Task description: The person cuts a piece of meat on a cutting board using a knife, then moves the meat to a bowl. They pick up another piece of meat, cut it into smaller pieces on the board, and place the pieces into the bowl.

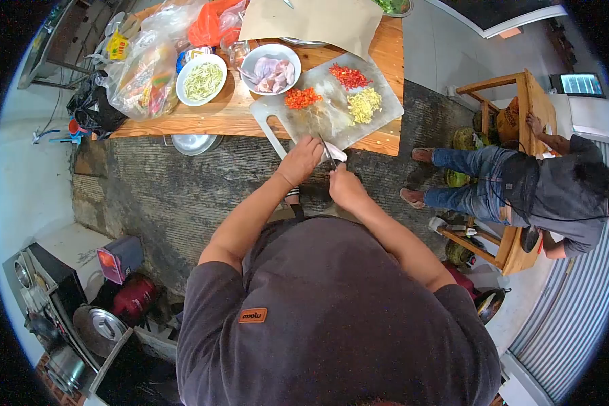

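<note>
My right hand [348,187] is closed round the handle of a knife [329,150], its dark blade pointing up at the board's near edge. Beside the blade, my left hand [302,160] has its fingers bent and pressed together; I cannot tell what they hold. A white piece [336,153] shows just right of the blade. On the grey cutting board [388,95] lie separate piles of diced orange-red pepper [302,98], chopped red chili [349,76] and finely cut pale yellow pieces [365,105].
Left of the board stand a bowl of raw chicken [275,74] and a bowl of shredded green vegetable [204,80]. Plastic bags [144,81] crowd the table's left end; brown paper [311,24] lies behind. Another person [514,179] stands at a wooden table [538,111] on the right.
</note>
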`<state>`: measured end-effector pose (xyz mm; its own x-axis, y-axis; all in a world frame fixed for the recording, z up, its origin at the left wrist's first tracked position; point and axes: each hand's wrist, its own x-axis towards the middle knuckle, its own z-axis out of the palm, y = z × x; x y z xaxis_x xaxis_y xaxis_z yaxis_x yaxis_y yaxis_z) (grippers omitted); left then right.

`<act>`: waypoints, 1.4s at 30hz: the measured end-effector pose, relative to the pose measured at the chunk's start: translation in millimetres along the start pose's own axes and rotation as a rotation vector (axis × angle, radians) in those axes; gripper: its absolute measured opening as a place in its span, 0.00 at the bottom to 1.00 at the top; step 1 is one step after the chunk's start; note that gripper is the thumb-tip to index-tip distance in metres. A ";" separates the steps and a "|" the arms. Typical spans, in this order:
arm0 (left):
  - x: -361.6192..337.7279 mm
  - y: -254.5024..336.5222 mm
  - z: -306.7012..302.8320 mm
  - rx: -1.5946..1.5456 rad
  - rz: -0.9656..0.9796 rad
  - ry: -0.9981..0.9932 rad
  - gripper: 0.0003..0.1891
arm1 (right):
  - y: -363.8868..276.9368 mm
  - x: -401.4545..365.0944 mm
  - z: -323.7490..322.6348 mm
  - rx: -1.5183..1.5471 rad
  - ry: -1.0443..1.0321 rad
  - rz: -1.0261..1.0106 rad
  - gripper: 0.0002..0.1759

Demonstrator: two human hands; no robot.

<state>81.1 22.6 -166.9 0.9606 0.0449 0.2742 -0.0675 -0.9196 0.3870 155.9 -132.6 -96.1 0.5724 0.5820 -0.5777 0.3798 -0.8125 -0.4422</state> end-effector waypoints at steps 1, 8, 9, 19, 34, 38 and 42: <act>0.4 1.2 3.2 0.019 -0.004 -0.015 0.12 | 3.0 -0.7 0.9 -0.007 -0.013 0.007 0.19; -1.3 1.1 1.1 -0.025 -0.013 -0.090 0.14 | -1.7 22.6 12.7 0.017 0.076 -0.028 0.19; -1.7 0.9 1.8 -0.023 -0.013 -0.092 0.14 | -1.7 31.0 17.4 0.019 0.075 -0.029 0.19; 2.0 9.7 2.8 -0.068 -0.134 -0.053 0.13 | 3.0 9.5 12.2 -0.008 0.052 -0.032 0.17; 2.2 12.7 4.5 -0.132 -0.170 0.008 0.14 | 8.6 18.5 22.3 -0.099 0.061 0.001 0.15; 3.6 7.7 3.1 -0.038 -0.089 0.059 0.11 | -12.6 47.5 16.6 -0.029 0.064 -0.030 0.15; 11.1 5.5 0.1 -0.073 -0.176 0.018 0.11 | -8.3 15.1 11.5 -0.052 0.051 0.020 0.16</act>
<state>91.4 18.0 -161.9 0.9545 0.2099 0.2118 0.0810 -0.8661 0.4933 153.0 -116.7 -109.0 0.6163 0.5643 -0.5494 0.4044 -0.8253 -0.3941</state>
